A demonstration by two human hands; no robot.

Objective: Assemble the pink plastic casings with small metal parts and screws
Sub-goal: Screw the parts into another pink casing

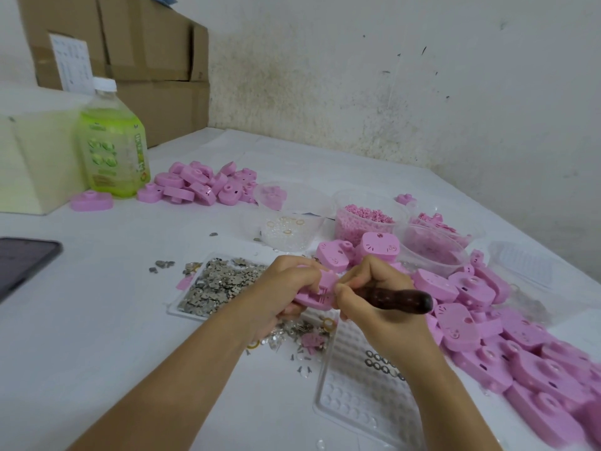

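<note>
Pink casing (322,289) sits in left grip (283,288), beside tool (401,300).

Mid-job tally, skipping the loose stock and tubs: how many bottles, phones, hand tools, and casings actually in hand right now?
Green drink bottle: 1
Phone: 1
Wooden-handled tool, in the right hand: 1
Pink casing, held in the left hand: 1
Total: 4
</note>
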